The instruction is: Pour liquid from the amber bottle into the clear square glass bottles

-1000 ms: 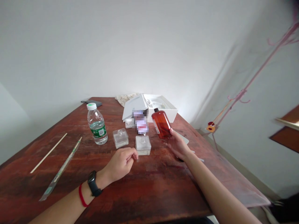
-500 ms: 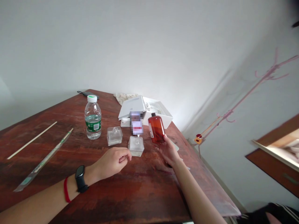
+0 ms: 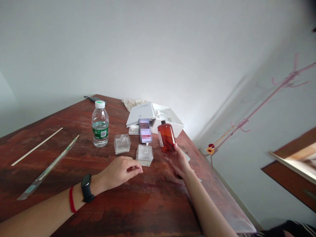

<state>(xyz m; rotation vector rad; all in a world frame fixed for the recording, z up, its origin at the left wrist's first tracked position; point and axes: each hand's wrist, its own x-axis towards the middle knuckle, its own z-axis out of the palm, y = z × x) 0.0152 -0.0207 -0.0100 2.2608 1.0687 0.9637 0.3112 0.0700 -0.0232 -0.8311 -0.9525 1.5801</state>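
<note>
Dark red-brown wood with a worn, streaky varnish forms the tabletop [image 3: 148, 204], which is set against a smooth white wall [image 3: 148, 49]. A square glass bottle [image 3: 144, 155] of thick, clear glass, with a small round neck, is taken here as the landmark.

Just to the right of that bottle, an amber bottle [image 3: 166, 136] with a black cap and a white side label is held up off the table. It is gripped near its base by the right hand [image 3: 179, 161], its fingers curled around it and its body standing almost upright. Dark liquid may be inside, but this cannot be told for certain. The left hand [image 3: 120, 172] is loosely curled and has hold of nothing; its fingertips [image 3: 138, 170] are just in front of the square glass bottle, not clearly touching it. A black watch [image 3: 87, 187] and a red cord [image 3: 71, 199] are worn on the left wrist.

Left of the landmark, a second, smaller-looking clear glass bottle [image 3: 122, 144] is stood, and beyond it a ribbed plastic water bottle [image 3: 100, 123] with a white cap and green label, partly filled. Behind the landmark, a pixelated upright object [image 3: 145, 130] is blurred beyond naming, and an open white cardboard box [image 3: 170, 115] is placed further back. Farther left, a thin wooden stick [image 3: 37, 146] and a long clear plastic sleeve [image 3: 48, 168] are laid flat
</note>
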